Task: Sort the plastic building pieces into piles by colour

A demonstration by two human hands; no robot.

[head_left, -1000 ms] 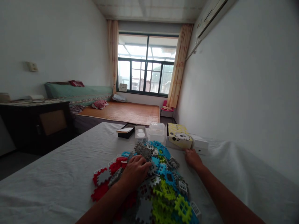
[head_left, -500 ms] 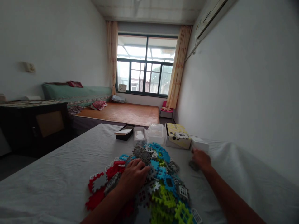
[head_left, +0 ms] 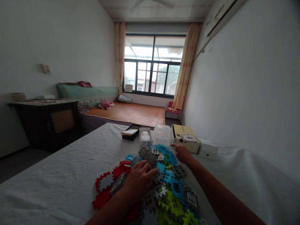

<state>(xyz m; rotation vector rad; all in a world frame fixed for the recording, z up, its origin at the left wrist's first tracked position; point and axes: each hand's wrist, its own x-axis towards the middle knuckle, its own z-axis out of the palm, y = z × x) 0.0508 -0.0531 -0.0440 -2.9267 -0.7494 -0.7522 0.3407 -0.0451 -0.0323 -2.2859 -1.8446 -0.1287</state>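
Observation:
A heap of interlocking plastic building tiles (head_left: 174, 203) in red, grey, blue, green and white lies on the cloth-covered table. My left hand (head_left: 142, 175) lies palm down over the grey tiles at the heap's middle, its fingers spread and slightly bent. Beyond the heap's right side is my right hand (head_left: 184, 153), its index finger stretched toward the blue tiles (head_left: 167, 154) at the far end. Nothing shows in that hand, though its underside is hidden. White window-shaped tiles (head_left: 191, 198) lie among the others.
Along the table's far edge stand a black box (head_left: 131, 132), a small white open box (head_left: 145, 136), a clear plastic container (head_left: 162, 132), a yellow cartoon box (head_left: 186, 137) and a white box (head_left: 208, 149). Behind is a bed with an orange mat (head_left: 136, 114).
My right hand has moved left, from beside the white box to the heap's far right side. My left hand stays on the heap. The view has turned slightly left.

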